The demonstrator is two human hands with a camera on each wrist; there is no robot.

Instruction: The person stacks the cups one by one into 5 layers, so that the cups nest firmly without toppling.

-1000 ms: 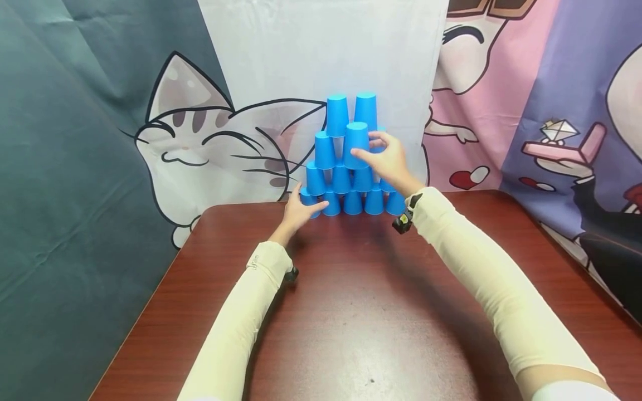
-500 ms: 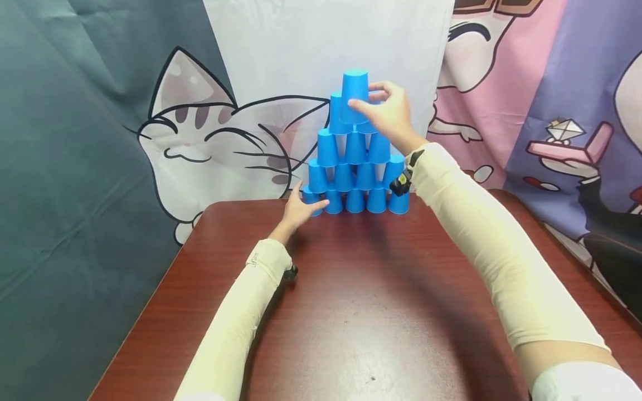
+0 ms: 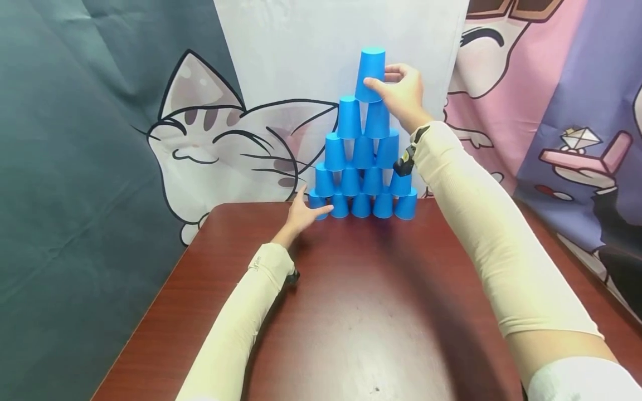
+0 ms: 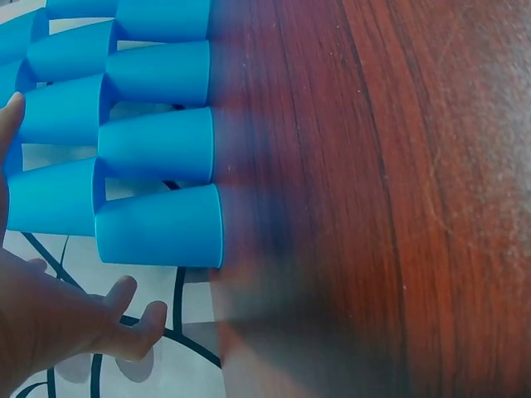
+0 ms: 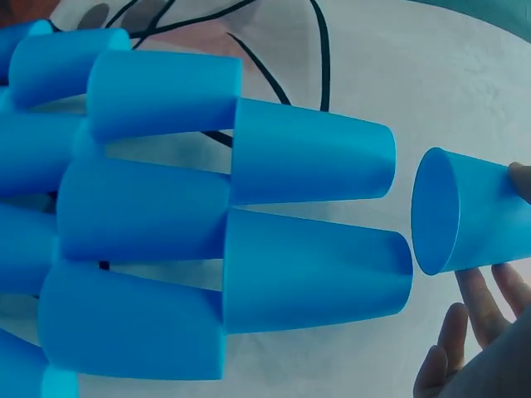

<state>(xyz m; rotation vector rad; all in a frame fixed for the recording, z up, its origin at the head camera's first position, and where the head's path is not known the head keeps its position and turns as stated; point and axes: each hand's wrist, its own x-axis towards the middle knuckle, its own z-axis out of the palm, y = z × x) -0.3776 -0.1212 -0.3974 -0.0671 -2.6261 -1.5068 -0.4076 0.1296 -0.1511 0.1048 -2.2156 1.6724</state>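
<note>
A pyramid of upside-down blue cups (image 3: 363,151) stands at the far side of the table, its highest row being two cups side by side. My right hand (image 3: 405,94) grips one more blue cup (image 3: 372,72), mouth down, above that pair. In the right wrist view a narrow gap separates the held cup (image 5: 477,214) from the top row (image 5: 319,269). Beside the lower left corner of the pyramid is my left hand (image 3: 302,214), thumb and fingers spread and holding nothing. The left wrist view has this hand (image 4: 58,319) near the corner cup (image 4: 162,228), apart from it.
The brown wooden table (image 3: 331,312) stretches from the pyramid toward me. Right behind the cups hangs a printed cloth (image 3: 281,50) with a cartoon cat on it. My right forearm (image 3: 476,234) passes over the table's right side.
My right hand has lifted its cup from in front of the pyramid's middle rows to above the top pair. The left hand has stayed by the corner cup. The head view has shifted slightly.
</note>
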